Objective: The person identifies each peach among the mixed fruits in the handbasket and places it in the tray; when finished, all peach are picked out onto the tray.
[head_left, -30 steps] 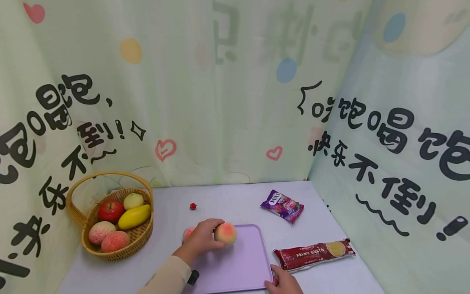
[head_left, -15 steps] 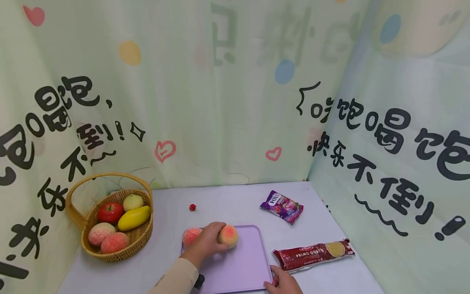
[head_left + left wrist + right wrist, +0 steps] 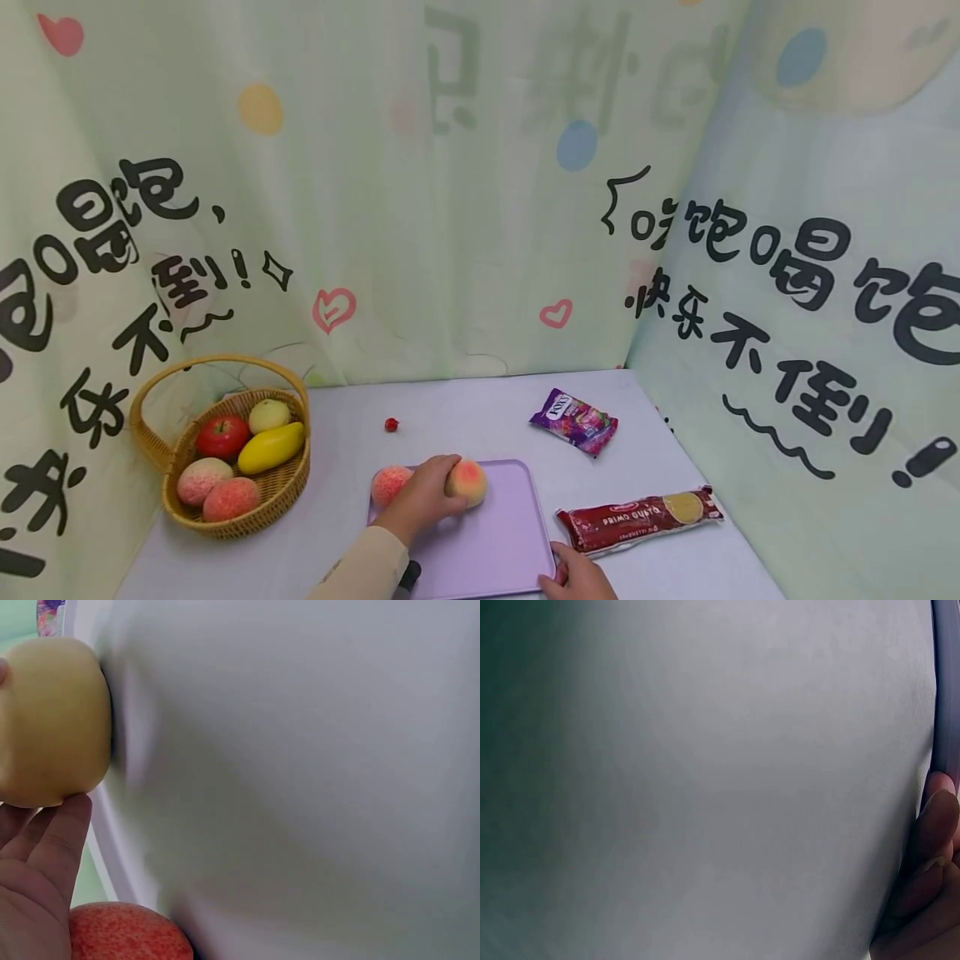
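In the head view, a lilac tray [image 3: 487, 550] lies on the table. My left hand [image 3: 426, 498] holds a yellow peach with a pink blush [image 3: 467, 483] over the tray's back part. Seen from the left wrist, the fingertips touch the side of this peach [image 3: 56, 727], which appears to rest on the tray surface. A redder peach [image 3: 390, 485] sits at the tray's back left corner, partly behind my left hand. My right hand [image 3: 577, 575] grips the tray's front right corner; the right wrist view shows its curled fingers [image 3: 936, 825] against the rim.
A wicker basket [image 3: 292, 492] with several fruits stands at the left. Behind the tray lies a small red fruit [image 3: 392, 425]. A purple snack packet [image 3: 575, 422] and a red spaghetti packet [image 3: 641, 521] lie to the right. Printed curtains [image 3: 480, 208] enclose the table.
My left hand and the yellow peach have shifted slightly right and nearer, uncovering more of the redder peach. My right hand stays at the tray corner.
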The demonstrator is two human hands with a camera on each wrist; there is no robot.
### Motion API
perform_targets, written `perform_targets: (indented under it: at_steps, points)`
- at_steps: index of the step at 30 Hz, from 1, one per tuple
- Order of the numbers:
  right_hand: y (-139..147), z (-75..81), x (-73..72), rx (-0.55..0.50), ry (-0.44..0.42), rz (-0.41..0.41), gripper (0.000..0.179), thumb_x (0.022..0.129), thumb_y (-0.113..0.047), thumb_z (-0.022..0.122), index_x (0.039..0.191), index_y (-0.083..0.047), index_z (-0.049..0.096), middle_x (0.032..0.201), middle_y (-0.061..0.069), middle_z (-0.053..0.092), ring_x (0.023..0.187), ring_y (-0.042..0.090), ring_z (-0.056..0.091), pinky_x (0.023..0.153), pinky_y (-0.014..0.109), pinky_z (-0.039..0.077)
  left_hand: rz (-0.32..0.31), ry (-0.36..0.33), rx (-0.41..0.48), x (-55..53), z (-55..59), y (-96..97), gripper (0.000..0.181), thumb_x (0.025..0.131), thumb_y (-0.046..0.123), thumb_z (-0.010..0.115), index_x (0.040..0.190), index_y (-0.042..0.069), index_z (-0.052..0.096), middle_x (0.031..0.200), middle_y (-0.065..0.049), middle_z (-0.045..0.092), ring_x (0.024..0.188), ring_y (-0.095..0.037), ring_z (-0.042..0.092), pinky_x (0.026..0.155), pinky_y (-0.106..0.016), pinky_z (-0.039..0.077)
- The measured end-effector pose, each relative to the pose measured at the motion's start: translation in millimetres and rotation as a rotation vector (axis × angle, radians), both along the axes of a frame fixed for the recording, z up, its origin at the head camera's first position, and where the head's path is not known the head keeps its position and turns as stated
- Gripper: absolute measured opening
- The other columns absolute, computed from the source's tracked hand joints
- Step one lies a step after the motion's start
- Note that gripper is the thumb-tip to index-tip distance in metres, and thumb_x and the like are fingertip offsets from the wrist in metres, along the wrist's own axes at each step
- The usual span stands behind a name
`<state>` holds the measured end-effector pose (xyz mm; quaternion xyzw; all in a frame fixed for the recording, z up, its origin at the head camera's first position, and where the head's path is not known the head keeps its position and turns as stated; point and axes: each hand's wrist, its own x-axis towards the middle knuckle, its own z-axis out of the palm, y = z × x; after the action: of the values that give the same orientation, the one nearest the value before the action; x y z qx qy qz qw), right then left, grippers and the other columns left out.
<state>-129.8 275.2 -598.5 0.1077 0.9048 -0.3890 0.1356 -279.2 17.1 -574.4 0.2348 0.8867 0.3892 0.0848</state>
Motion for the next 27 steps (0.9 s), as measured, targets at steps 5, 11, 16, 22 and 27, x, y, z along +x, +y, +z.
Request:
perform_targets:
  at_steps: [5, 11, 16, 22, 27]
  points:
    - [0.1, -2.1, -1.5, 0.004, -0.002, 0.003, 0.069, 0.091, -0.031, 0.077, 0.137, 0.015, 0.053, 0.074, 0.002, 0.054, 0.067, 0.015, 0.050, 0.061, 0.028, 0.041, 0.002, -0.017, -0.013, -0.2, 1.5, 2.5, 0.071, 0.082, 0.026, 0.083, 0.143, 0.003, 0.055, 0.138, -0.012, 0.061, 0.124, -0.029, 0.058, 0.108, -0.051, 0.049]
    - [0.1, -1.5, -1.9, 0.004, -0.009, 0.004, 0.070, 0.091, -0.032, 0.077, 0.137, 0.015, 0.053, 0.074, 0.002, 0.054, 0.067, 0.015, 0.049, 0.061, 0.028, 0.040, 0.004, -0.021, -0.018, -0.5, 1.8, 5.0, 0.072, 0.081, 0.026, 0.085, 0.143, 0.003, 0.056, 0.140, -0.013, 0.059, 0.127, -0.029, 0.057, 0.110, -0.051, 0.048]
    - [0.9, -3.0, -2.1, 0.006, -0.007, 0.008, 0.070, 0.091, -0.032, 0.077, 0.136, 0.015, 0.053, 0.073, 0.002, 0.053, 0.066, 0.015, 0.049, 0.060, 0.028, 0.040, -0.016, 0.010, -0.032, -0.8, 2.9, 5.1, 0.072, 0.081, 0.025, 0.084, 0.143, 0.003, 0.055, 0.143, -0.013, 0.057, 0.130, -0.031, 0.055, 0.112, -0.051, 0.046]
    - [-0.5, -4.3, -2.3, 0.017, -0.015, 0.002, 0.069, 0.091, -0.032, 0.077, 0.137, 0.014, 0.053, 0.074, 0.002, 0.053, 0.067, 0.015, 0.049, 0.060, 0.028, 0.040, -0.037, 0.046, -0.038, 4.1, 11.5, 2.5, 0.070, 0.084, 0.026, 0.083, 0.145, 0.007, 0.055, 0.145, -0.008, 0.056, 0.130, -0.027, 0.055, 0.111, -0.048, 0.048]
    - [0.3, -6.2, -2.9, 0.022, -0.027, -0.006, 0.069, 0.091, -0.033, 0.078, 0.137, 0.013, 0.054, 0.074, 0.003, 0.054, 0.067, 0.015, 0.049, 0.060, 0.028, 0.040, -0.061, 0.112, -0.022, 10.9, 26.5, -3.2, 0.067, 0.083, 0.025, 0.084, 0.142, 0.010, 0.057, 0.142, -0.006, 0.057, 0.129, -0.027, 0.056, 0.109, -0.047, 0.049]
